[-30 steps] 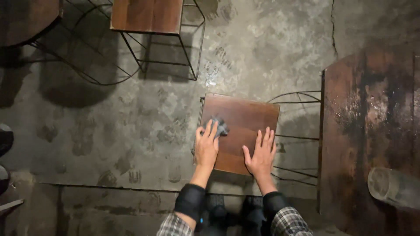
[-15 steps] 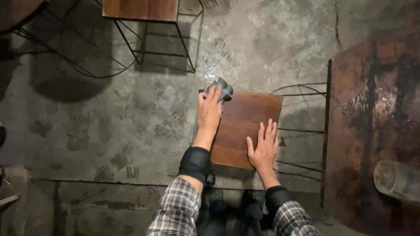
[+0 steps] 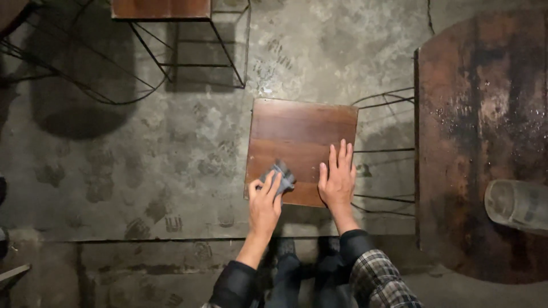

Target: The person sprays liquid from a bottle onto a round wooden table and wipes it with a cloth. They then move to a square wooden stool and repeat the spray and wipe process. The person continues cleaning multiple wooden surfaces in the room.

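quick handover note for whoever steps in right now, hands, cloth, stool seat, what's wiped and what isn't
Left hand: presses a grey cloth on the near left part of the square wooden stool seat.
Right hand: flat, fingers spread, on the near right part of the seat, holding nothing.
Done: cannot tell from the surface how much has been wiped.
Left: cloth covers only one near corner area; the rest of the seat is uncovered.

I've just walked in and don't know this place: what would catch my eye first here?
Probably the two hands on the small square wooden stool seat in the middle: the left hand presses a grey cloth on its near left corner, the right hand lies flat beside it. To the right stands a dark, wet-looking table with a clear plastic tub lying on it.
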